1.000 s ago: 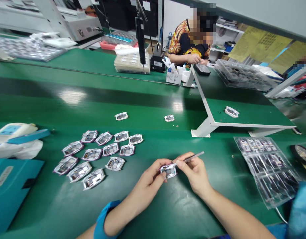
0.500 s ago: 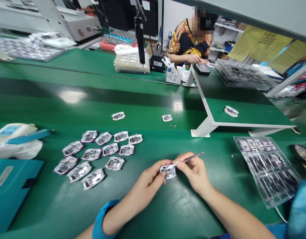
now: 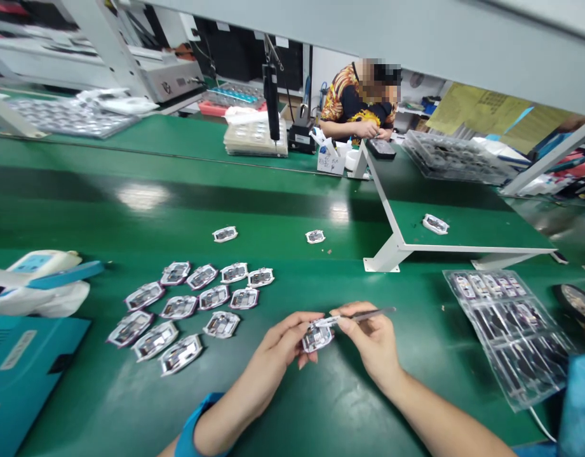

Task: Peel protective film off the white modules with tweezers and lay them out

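Observation:
My left hand [image 3: 282, 346] pinches a small white watch case [image 3: 317, 338] with electronic parts inside, holding it above the green bench. My right hand [image 3: 371, 336] is closed on slim metal tweezers [image 3: 375, 313], whose back end sticks out to the right. Their working end lies at the upper edge of the case; the exact contact there is too small to tell. To the left, several similar cases [image 3: 221, 324] lie in loose rows on the bench.
At right lies a clear plastic tray [image 3: 504, 336] with parts in its pockets. A raised green shelf [image 3: 468, 231] bears one case. Two single cases lie farther back. An electric screwdriver [image 3: 270, 101] hangs behind, and a co-worker [image 3: 352, 108] sits across. A teal box [image 3: 30, 374] stands at left.
The camera view has tilted, so everything appears slightly lower. My left fingers have shifted on the case, which is now tilted differently. The tweezers lie flatter along its upper edge.

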Available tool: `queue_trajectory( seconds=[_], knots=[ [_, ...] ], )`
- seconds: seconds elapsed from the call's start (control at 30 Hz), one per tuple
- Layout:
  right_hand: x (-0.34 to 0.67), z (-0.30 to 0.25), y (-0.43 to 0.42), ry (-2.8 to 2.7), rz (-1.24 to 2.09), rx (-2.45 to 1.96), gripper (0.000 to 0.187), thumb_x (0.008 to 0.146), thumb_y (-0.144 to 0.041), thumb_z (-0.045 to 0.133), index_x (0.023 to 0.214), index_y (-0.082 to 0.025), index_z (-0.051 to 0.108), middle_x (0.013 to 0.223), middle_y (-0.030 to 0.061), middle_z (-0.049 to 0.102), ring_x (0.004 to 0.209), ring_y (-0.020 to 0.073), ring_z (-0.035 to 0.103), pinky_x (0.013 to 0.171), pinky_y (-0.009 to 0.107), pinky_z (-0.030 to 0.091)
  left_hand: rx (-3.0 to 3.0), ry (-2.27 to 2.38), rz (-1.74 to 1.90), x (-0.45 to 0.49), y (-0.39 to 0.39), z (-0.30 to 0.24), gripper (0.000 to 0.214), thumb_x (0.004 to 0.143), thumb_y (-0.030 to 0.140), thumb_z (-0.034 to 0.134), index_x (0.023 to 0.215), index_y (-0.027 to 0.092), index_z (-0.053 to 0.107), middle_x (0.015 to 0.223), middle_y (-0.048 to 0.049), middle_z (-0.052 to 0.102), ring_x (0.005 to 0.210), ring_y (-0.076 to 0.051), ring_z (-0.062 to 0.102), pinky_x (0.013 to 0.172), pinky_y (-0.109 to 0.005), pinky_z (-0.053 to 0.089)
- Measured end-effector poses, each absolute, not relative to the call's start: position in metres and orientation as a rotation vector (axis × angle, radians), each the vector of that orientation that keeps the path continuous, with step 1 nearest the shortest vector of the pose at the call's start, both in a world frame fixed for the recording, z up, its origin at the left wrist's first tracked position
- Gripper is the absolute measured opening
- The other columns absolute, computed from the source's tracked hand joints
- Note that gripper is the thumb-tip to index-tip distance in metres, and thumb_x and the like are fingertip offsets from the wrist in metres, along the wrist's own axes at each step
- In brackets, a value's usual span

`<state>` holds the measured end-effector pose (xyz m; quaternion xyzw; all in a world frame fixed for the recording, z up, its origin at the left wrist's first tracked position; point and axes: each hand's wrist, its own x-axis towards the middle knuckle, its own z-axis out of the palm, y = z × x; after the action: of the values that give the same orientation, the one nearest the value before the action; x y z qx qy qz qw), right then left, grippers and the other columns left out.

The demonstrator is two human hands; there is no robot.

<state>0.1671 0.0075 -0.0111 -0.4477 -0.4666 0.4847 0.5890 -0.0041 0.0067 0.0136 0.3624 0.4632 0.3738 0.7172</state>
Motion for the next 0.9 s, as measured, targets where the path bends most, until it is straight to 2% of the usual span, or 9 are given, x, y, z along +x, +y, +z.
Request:
queue_trajectory(
  seconds=[0.2, 0.37, 0.5, 0.6, 0.9],
  knots=[
    [0.164, -0.009, 0.007, -1.108, 1.186, -0.978, 0.008, 0.078, -0.029, 0.077, 0.081, -0.023, 0.072, 0.08, 0.0036, 0.076, 0.073, 0.0193, 0.071, 0.067, 0.03, 0.058, 0.905, 1.087, 0.817, 0.0, 0.005, 0.016, 0.036, 0.083, 0.049, 0.061, 0.091, 0.014, 0.068, 0.058, 0.0006, 0.06, 0.053, -0.013, 0.049, 0.051, -0.024, 0.035],
    [0.165, -0.004, 0.006, -1.25, 1.102, -0.904, 0.003, 0.081, -0.024, 0.074, 0.084, -0.023, 0.071, 0.081, 0.0042, 0.074, 0.076, 0.0207, 0.07, 0.068, 0.032, 0.056, 0.879, 1.106, 0.808, 0.001, 0.006, 0.013, 0.039, 0.076, 0.052, 0.067, 0.086, 0.014, 0.068, 0.061, 0.0025, 0.059, 0.05, -0.011, 0.051, 0.046, -0.021, 0.032],
    [0.169, 0.001, 0.002, -1.531, 0.848, -0.785, 0.021, 0.082, -0.009, 0.069, 0.094, -0.027, 0.07, 0.086, 0.0042, 0.075, 0.081, 0.0227, 0.068, 0.077, 0.04, 0.053, 0.869, 1.127, 0.798, -0.001, 0.008, 0.012, 0.041, 0.073, 0.053, 0.069, 0.085, 0.014, 0.068, 0.054, 0.0046, 0.055, 0.046, -0.009, 0.047, 0.044, -0.019, 0.028],
    [0.171, 0.002, 0.001, -1.649, 0.726, -0.724, 0.03, 0.081, -0.005, 0.067, 0.1, -0.028, 0.069, 0.09, 0.0051, 0.076, 0.082, 0.0246, 0.068, 0.078, 0.045, 0.052, 0.843, 1.143, 0.78, -0.002, 0.008, 0.012, 0.04, 0.072, 0.052, 0.07, 0.083, 0.014, 0.068, 0.054, 0.0041, 0.056, 0.044, -0.008, 0.046, 0.044, -0.018, 0.026],
    [0.17, 0.004, 0.003, -1.623, 0.722, -0.747, 0.021, 0.084, -0.011, 0.068, 0.095, -0.028, 0.07, 0.084, 0.0041, 0.076, 0.076, 0.024, 0.069, 0.073, 0.043, 0.052, 0.805, 1.11, 0.754, -0.002, 0.006, 0.011, 0.034, 0.074, 0.048, 0.07, 0.08, 0.015, 0.068, 0.057, 0.0041, 0.055, 0.045, -0.007, 0.044, 0.044, -0.017, 0.031]
  ],
)
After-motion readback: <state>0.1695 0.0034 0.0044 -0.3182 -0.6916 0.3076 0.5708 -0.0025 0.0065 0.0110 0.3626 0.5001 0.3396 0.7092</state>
